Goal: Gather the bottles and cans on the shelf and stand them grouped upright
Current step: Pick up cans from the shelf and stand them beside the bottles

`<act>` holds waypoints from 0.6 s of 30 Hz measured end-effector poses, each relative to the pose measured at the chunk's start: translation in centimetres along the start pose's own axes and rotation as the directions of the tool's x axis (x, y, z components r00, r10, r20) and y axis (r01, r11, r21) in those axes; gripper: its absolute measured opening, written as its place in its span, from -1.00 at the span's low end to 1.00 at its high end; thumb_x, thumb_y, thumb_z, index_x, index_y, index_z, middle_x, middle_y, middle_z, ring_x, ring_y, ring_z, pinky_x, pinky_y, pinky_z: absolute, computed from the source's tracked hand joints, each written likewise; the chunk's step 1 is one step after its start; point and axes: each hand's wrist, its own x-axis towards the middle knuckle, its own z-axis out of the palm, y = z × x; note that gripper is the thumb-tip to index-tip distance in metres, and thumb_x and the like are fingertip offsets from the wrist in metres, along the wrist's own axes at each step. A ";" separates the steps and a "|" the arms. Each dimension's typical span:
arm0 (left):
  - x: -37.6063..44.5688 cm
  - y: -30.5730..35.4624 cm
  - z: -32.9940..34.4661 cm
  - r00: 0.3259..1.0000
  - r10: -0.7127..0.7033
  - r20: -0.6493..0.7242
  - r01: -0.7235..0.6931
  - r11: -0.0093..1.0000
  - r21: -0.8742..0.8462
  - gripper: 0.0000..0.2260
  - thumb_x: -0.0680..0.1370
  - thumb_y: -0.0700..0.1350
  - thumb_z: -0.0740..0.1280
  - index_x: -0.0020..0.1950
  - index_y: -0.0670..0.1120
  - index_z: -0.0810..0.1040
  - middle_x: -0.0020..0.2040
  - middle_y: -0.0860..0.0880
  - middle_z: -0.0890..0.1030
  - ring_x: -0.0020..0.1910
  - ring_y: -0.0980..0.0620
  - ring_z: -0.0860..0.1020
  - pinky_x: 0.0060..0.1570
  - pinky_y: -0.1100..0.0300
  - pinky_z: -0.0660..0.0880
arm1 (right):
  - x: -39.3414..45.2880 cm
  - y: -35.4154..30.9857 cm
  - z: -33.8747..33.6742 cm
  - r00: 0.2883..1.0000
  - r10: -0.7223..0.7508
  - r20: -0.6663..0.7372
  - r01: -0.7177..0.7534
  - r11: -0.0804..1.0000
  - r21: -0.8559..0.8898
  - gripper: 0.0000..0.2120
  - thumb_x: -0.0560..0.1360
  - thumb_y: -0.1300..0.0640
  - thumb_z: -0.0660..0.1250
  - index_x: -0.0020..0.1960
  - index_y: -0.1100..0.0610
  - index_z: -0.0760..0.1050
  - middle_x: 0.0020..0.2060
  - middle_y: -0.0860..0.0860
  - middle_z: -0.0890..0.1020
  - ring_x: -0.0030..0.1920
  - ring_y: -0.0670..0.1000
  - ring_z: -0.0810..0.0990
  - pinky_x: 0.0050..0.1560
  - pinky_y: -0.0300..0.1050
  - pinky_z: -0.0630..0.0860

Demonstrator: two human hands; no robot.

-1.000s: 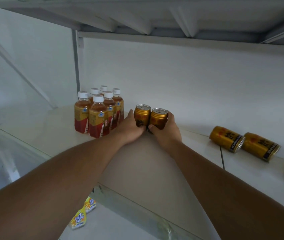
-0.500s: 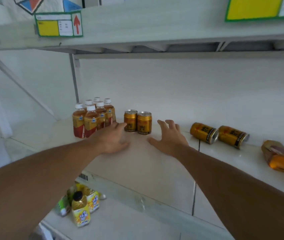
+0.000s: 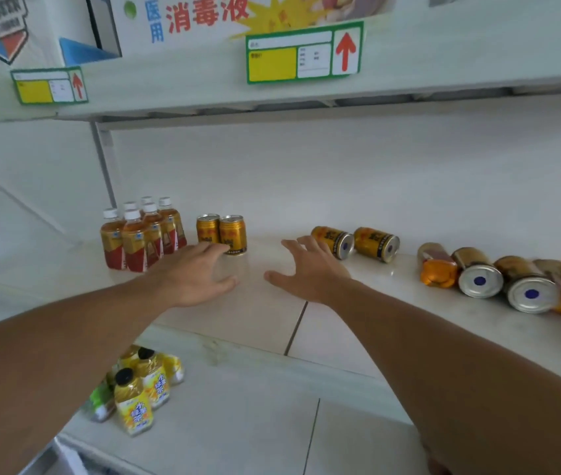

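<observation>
Several tea bottles (image 3: 142,234) with white caps stand grouped upright at the back left of the white shelf (image 3: 258,313). Two gold cans (image 3: 221,233) stand upright side by side just right of them. Two more gold cans (image 3: 354,241) lie on their sides farther right. My left hand (image 3: 197,274) hovers with spread fingers in front of the upright cans, holding nothing. My right hand (image 3: 310,269) is also spread and empty, its fingertips close to the nearer lying can.
Several jars (image 3: 477,272) with metal lids lie on their sides at the far right, next to orange packets (image 3: 438,269). Yellow drink bottles (image 3: 142,385) stand on the shelf below. The shelf above (image 3: 443,56) carries price labels and hangs low overhead.
Both hands let go of the two upright cans and drew back toward me with fingers spread. The view pulled back and right, showing the jars.
</observation>
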 end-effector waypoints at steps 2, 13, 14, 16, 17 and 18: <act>-0.3 0.9 -0.6 1.000 0.024 -0.007 -0.024 1.000 0.000 -0.12 0.47 0.59 0.04 0.69 0.16 0.16 0.66 0.03 0.32 0.57 -0.08 0.40 0.38 -0.09 0.43 | -1.3 0.3 -1.5 1.000 0.019 -0.010 -0.019 1.000 -0.019 -0.07 0.45 -0.56 0.22 0.68 -0.12 0.15 0.65 0.01 0.19 0.64 0.11 0.10 0.51 0.22 0.29; -2.0 4.5 -0.9 0.990 0.130 -0.052 -0.139 0.966 -0.218 -0.19 0.50 0.57 0.08 0.63 0.14 0.30 0.63 0.05 0.37 0.53 -0.09 0.44 0.32 -0.10 0.48 | -10.0 -0.4 -4.9 0.969 0.242 -0.037 -0.245 0.955 -0.169 -0.14 0.52 -0.46 0.27 0.68 -0.09 0.13 0.63 0.05 0.23 0.59 0.20 0.23 0.42 0.29 0.41; -1.9 4.8 -0.9 0.993 0.113 -0.036 -0.118 0.959 -0.256 -0.19 0.51 0.57 0.09 0.63 0.15 0.29 0.63 0.04 0.36 0.53 -0.11 0.44 0.31 -0.10 0.48 | -10.8 -0.3 -5.1 0.966 0.258 -0.033 -0.259 0.949 -0.181 -0.13 0.52 -0.46 0.27 0.68 -0.10 0.12 0.64 0.04 0.24 0.57 0.21 0.25 0.40 0.28 0.42; -2.0 5.7 -0.7 0.994 0.107 0.001 -0.102 0.954 -0.283 -0.19 0.50 0.57 0.08 0.64 0.16 0.28 0.64 0.04 0.35 0.53 -0.12 0.44 0.29 -0.10 0.47 | -12.4 0.3 -5.5 0.956 0.294 -0.015 -0.289 0.930 -0.225 -0.15 0.52 -0.46 0.26 0.67 -0.08 0.17 0.62 0.05 0.26 0.54 0.22 0.30 0.38 0.26 0.43; -2.1 6.2 -0.5 0.992 0.124 0.006 -0.118 0.953 -0.280 -0.19 0.50 0.57 0.08 0.64 0.15 0.28 0.63 0.03 0.35 0.53 -0.12 0.43 0.28 -0.10 0.47 | -13.0 0.7 -5.8 0.950 0.311 -0.014 -0.305 0.922 -0.241 -0.16 0.53 -0.46 0.26 0.65 -0.06 0.20 0.61 0.06 0.28 0.52 0.23 0.32 0.37 0.24 0.44; -2.2 6.7 -0.4 0.990 0.144 0.005 -0.137 0.952 -0.273 -0.19 0.50 0.57 0.08 0.64 0.15 0.28 0.63 0.03 0.36 0.54 -0.11 0.42 0.28 -0.09 0.46 | -13.5 1.1 -6.2 0.945 0.325 -0.020 -0.320 0.915 -0.247 -0.17 0.53 -0.45 0.27 0.65 -0.05 0.21 0.60 0.07 0.29 0.52 0.24 0.32 0.36 0.23 0.44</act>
